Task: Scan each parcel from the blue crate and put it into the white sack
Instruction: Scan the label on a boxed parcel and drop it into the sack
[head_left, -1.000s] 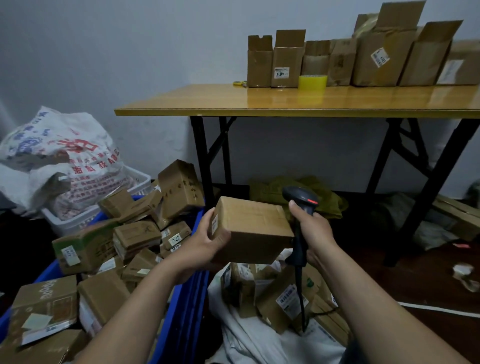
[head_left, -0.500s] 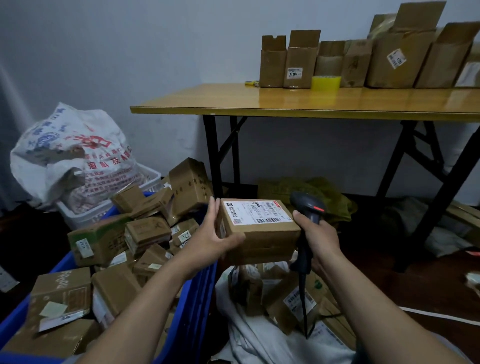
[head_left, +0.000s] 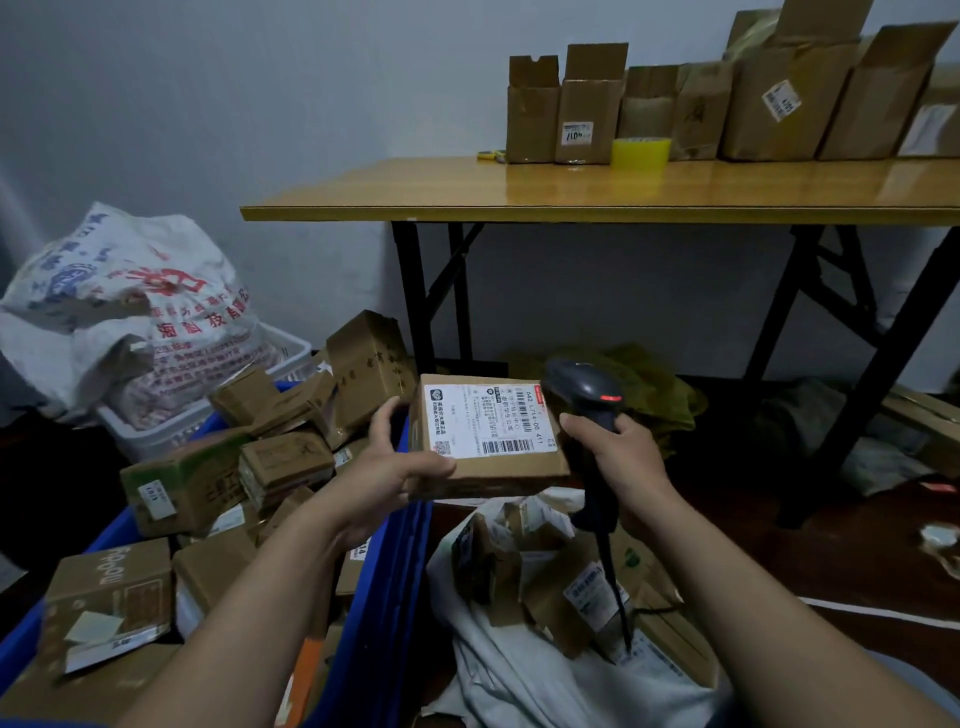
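Parcel (head_left: 485, 447) gripped by left hand (head_left: 387, 467); scanner (head_left: 587, 400) just beside it.

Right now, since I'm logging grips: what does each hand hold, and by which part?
The left hand grips the parcel by its left end; the right hand grips the scanner by its handle.

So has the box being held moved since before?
Yes. The parcel turned label-up, yet stayed beside the rim of the blue crate.
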